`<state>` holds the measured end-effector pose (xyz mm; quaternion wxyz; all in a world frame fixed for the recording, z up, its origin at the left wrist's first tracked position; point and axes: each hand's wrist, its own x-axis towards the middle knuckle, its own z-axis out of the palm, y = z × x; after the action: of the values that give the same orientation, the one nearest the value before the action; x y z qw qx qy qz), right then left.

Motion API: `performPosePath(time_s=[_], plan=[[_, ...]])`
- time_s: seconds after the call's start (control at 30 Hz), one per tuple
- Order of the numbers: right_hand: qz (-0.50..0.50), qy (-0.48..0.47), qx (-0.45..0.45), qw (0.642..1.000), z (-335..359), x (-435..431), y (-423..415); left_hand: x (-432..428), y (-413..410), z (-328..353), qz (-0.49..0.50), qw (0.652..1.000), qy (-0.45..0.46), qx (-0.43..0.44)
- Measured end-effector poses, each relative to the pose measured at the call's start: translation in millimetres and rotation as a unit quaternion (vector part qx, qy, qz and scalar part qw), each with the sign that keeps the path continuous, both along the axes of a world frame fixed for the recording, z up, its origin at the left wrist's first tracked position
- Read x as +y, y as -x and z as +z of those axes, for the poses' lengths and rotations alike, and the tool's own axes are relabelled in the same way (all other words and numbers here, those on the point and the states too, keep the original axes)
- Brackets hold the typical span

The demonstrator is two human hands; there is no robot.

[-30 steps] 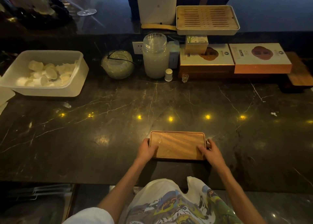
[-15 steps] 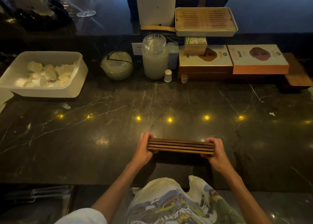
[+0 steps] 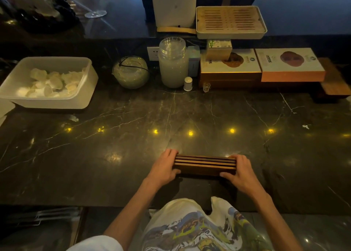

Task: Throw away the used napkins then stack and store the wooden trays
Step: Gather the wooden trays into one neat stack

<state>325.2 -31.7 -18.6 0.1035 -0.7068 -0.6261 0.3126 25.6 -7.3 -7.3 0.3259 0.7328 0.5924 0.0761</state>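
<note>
Near the middle of the near edge of the dark marble tabletop (image 3: 190,108), one stack of wooden trays (image 3: 205,164) is turned up on a long side, so its layered rims face the camera. Four pale bands show between dark gaps; a surer count is not possible from this angle. Whether the stack's lower side touches the tabletop, I cannot tell.

Two hands hold it, one at each short end. The left grip (image 3: 163,167) is wrapped round the left end, fingers curled over the far side and thumb tucked under the near face. The right grip (image 3: 241,172) clasps the right end the same way, with its thumb lying along the near lower side.

At the left edge sits one white tub (image 3: 83,91) holding a heap of pale crumpled wads (image 3: 51,82) that look like napkins; they are too many and too overlapped to count. One small white scrap (image 3: 74,118) lies just in front of the tub, and another scrap (image 3: 305,126) lies well apart from it, toward the right edge.

Along the far edge stand one round glass jar (image 3: 131,72), one tall glass jar (image 3: 172,66), one small white shaker (image 3: 188,83) and two flat printed boxes (image 3: 230,64) side by side, with one small box (image 3: 219,47) on top of the left one. Behind them, on a raised ledge, rests one slatted tray (image 3: 230,22). One wooden board (image 3: 334,81) sits at the far right corner.
</note>
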Motion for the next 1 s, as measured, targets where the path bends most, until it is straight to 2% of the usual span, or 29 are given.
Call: performPosePath(time_s=[0.1, 0.17, 0.27, 0.43, 0.53, 0.63, 0.77, 0.83, 0.93, 1.0], plan=[[0.097, -0.08, -0.146, 0.981, 5.4, 2.0, 18.6, 1.2, -26.1, 8.0, -0.074, 0.981, -0.08, 0.16], [0.113, -0.087, -0.201, 0.969, 6.7, 0.3, 29.4, -1.9, -38.0, 5.8, -0.112, 0.972, -0.099, 0.183], [0.148, -0.073, -0.27, 0.949, 11.0, -1.5, 40.0, -10.7, -35.6, -2.7, -0.129, 0.969, -0.134, 0.16], [0.246, -0.099, -0.236, 0.935, 19.4, 3.7, 68.6, -11.7, -29.4, -8.7, -0.143, 0.961, -0.171, 0.164], [0.22, -0.091, -0.203, 0.95, 22.3, 9.6, 70.9, -4.8, -28.5, -9.4, -0.142, 0.962, -0.175, 0.157], [0.226, -0.12, -0.223, 0.941, 21.2, 7.5, 68.3, -1.7, -27.7, -9.3, -0.138, 0.963, -0.174, 0.154], [0.235, -0.059, -0.23, 0.943, 22.7, 15.2, 72.9, -2.2, -27.3, -11.1, -0.148, 0.959, -0.184, 0.154], [0.27, -0.027, -0.225, 0.936, 24.0, 26.7, 82.9, -0.5, -26.5, -10.9, -0.154, 0.958, -0.186, 0.154], [0.333, -0.042, -0.192, 0.922, 22.1, 39.7, 93.1, 3.4, -26.2, -10.5, -0.154, 0.958, -0.182, 0.157], [0.341, -0.061, -0.172, 0.922, 18.0, 43.8, 89.5, 8.0, -25.0, -10.5, -0.161, 0.956, -0.186, 0.162]])
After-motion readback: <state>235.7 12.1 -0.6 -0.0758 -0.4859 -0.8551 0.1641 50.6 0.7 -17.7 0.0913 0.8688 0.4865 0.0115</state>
